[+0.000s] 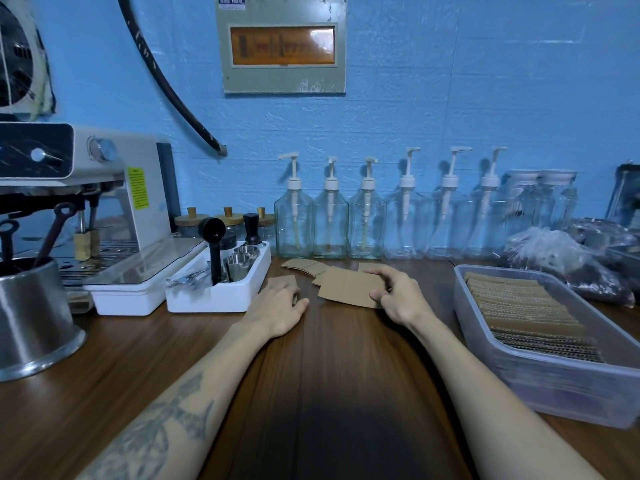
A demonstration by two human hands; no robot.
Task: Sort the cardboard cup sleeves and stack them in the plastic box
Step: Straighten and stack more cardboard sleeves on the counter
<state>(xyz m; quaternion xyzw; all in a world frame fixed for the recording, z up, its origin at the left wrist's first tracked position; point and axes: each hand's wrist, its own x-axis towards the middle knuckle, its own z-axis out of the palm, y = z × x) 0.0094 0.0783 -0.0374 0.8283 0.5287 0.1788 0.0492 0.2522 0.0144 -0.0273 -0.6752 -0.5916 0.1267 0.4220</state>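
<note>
My right hand point(398, 294) pinches the right end of a flat brown cardboard sleeve point(348, 287) just above the wooden counter. My left hand point(282, 303) lies on another sleeve point(282, 281) beside the white tray, fingers curled over its near edge. More loose sleeves point(304, 266) lie behind, near the bottles. At the right stands the clear plastic box point(485, 344), holding a long row of sleeves point(530, 317) stacked on edge.
A white utensil tray point(221, 299) with metal cups sits left of my hands, next to an espresso machine point(104, 202) and a steel pot point(34, 320). Pump bottles point(367, 220) line the blue wall. Plastic bags point(568, 258) lie behind the box.
</note>
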